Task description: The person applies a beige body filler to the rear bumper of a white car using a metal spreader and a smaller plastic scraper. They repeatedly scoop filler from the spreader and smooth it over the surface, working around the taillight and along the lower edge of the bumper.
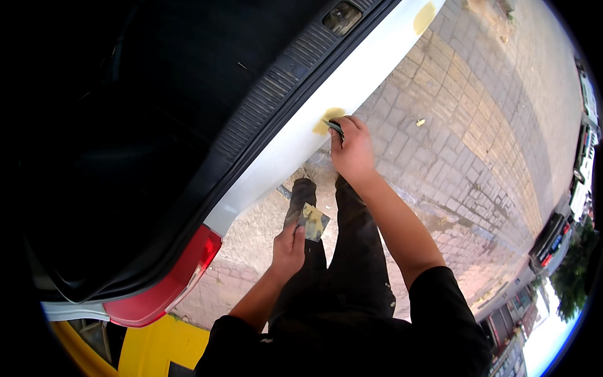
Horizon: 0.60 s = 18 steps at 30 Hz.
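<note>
My right hand [353, 148] is closed on a thin dark putty scraper [335, 127], whose edge meets a yellowish filler patch [329, 119] on the white car bumper [286, 141]. Part of the scraper is hidden by my fingers. Lower down, in front of my legs, my left hand [289, 250] grips a flat grey plate [313, 230] by its edge. Yellowish putty [314, 217] is smeared across the upper part of that plate. A second filler patch [424, 19] shows farther along the bumper.
The open trunk [157, 81] with its ribbed black sill [267, 103] lies left of the bumper. A red tail light [169, 276] sits at the near corner, by a yellow vehicle [157, 349]. Brick paving [440, 125] stretches right towards parked cars [556, 235].
</note>
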Available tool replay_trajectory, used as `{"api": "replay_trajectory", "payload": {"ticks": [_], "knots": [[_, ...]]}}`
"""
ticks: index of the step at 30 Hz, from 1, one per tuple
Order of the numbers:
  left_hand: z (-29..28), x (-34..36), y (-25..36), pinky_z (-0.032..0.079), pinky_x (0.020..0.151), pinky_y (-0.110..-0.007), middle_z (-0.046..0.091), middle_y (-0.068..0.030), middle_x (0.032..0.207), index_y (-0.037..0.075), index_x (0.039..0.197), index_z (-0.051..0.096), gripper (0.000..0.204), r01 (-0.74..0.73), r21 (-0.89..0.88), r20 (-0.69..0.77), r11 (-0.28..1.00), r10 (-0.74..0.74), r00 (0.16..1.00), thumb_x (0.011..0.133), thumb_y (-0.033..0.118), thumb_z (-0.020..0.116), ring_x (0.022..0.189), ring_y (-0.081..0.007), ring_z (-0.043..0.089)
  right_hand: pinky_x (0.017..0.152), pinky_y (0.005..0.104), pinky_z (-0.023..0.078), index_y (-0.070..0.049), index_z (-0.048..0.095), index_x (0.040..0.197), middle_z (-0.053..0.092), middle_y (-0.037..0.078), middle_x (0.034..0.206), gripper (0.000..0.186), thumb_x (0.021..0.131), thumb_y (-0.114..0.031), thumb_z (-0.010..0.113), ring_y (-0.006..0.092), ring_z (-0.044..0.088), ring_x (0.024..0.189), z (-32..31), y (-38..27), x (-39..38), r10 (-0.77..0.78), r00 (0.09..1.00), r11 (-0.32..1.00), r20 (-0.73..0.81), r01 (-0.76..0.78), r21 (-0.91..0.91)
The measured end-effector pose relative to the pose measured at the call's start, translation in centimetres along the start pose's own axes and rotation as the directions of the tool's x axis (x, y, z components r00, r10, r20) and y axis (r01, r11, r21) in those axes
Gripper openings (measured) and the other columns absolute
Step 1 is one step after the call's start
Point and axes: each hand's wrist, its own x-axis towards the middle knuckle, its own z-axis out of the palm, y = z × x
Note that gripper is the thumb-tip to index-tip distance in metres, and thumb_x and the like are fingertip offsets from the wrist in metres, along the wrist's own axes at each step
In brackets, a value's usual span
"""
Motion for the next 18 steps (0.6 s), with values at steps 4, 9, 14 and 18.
{"api": "replay_trajectory", "payload": {"ticks": [4,9,14,18], "knots": [[-0.2,-0.1,-0.5,0.053,0.082,-0.037,0.069,-0.0235,0.102,-0.001,0.126,0.059,0.032,0.021,-0.024,0.004,0.999,-0.021,1.0,0.103,0.017,0.048,0.096,-0.0346,0.071,0.085,0.0482,0.049,0.004,0.065,0.103,0.066,0.021,0.1,0.018,0.086,-0.003,0.061,0.0413,0.06,0.097,-1.5,0.7,3.3,-0.005,0.995,0.997,-0.099,-0.003,-0.071],[0.3,0.0,-0.1,0.053,0.082,-0.037,0.069,-0.0239,0.103,-0.002,0.127,0.059,0.033,0.004,-0.035,0.017,0.999,-0.003,1.0,0.103,0.018,0.048,0.096,-0.035,0.07,0.086,0.0476,0.049,0.003,0.064,0.103,0.065,0.02,0.103,0.023,0.08,0.001,0.062,0.0404,0.059,0.099,0.5,0.5,2.5,-0.017,0.999,0.99,-0.031,0.012,-0.143],[0.6,0.0,-0.2,0.052,0.084,-0.036,0.069,-0.0233,0.105,-0.002,0.127,0.059,0.033,0.093,-0.011,0.079,0.996,-0.092,0.993,0.103,0.018,0.047,0.099,-0.0356,0.069,0.087,0.0457,0.049,0.002,0.062,0.102,0.062,0.018,0.104,0.03,0.073,0.006,0.061,0.0385,0.058,0.099,2.6,-0.6,-0.6,-0.06,0.998,0.99,0.003,0.06,-0.128],[1.0,-0.1,-0.4,0.052,0.083,-0.037,0.068,-0.0239,0.104,-0.002,0.128,0.058,0.033,0.051,-0.013,0.057,0.999,-0.05,0.997,0.103,0.017,0.047,0.097,-0.0361,0.07,0.085,0.0464,0.049,0.002,0.061,0.098,0.063,0.018,0.1,0.022,0.076,0.005,0.062,0.0385,0.059,0.096,3.3,-1.3,-2.0,-0.083,0.995,0.996,0.05,0.085,-0.035]]}}
